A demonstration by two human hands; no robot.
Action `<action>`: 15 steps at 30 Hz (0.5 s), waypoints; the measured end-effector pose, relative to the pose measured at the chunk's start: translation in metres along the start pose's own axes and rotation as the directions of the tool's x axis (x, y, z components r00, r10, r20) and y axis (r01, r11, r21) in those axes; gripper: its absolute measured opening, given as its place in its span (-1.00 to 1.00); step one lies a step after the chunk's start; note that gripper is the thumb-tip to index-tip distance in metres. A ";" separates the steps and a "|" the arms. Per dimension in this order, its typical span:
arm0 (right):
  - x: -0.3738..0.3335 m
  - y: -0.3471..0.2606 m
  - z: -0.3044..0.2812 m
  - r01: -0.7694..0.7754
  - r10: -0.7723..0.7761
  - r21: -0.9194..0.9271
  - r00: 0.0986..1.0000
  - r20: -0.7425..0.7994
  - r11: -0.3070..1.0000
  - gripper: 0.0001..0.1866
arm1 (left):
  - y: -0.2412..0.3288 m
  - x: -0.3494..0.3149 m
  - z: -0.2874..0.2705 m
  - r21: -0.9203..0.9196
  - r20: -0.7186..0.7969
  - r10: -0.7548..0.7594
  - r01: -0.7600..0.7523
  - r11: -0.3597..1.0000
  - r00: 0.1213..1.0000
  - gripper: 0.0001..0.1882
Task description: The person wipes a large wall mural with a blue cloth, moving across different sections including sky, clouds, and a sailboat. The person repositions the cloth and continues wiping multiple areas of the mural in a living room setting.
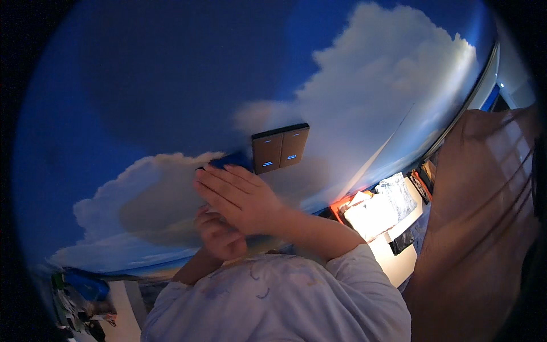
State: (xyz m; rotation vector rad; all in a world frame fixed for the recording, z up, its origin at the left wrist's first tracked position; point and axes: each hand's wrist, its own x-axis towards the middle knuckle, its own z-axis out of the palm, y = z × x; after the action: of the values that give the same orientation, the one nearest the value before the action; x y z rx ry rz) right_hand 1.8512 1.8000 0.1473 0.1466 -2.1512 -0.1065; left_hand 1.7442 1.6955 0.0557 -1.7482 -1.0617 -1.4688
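On the cloud-painted wall, my right hand (242,196) lies with its fingers straight and pressed together over a dark blue piece that looks like cloth (235,160). Most of that piece is hidden beneath the fingers; its upper edge shows above them. Close by on the right is a brown switch panel (281,149) with two upright halves and small lit blue marks. My left hand (220,235) sits just below the right one, fingers curled in, and whether anything is inside them is hidden.
A brown curtain (473,228) hangs at the right. Lower right, a pale surface (393,263) bears brightly lit papers or cloths (393,199) and a black item (401,243). A white upright panel (126,305) stands lower left beside dark clutter and a blue item (88,285).
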 end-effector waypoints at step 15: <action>0.025 -0.008 0.045 -0.244 0.159 -0.336 0.953 -0.259 0.910 -0.37 | -0.016 0.005 -0.024 -0.083 0.004 0.052 -0.051 0.995 0.999 -0.82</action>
State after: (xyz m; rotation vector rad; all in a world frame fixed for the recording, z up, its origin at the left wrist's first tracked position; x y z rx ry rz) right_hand 1.8006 1.7897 0.1424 -0.2710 -1.8687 -0.3500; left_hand 1.7191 1.6837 0.0651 -1.8255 -0.9637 -1.4958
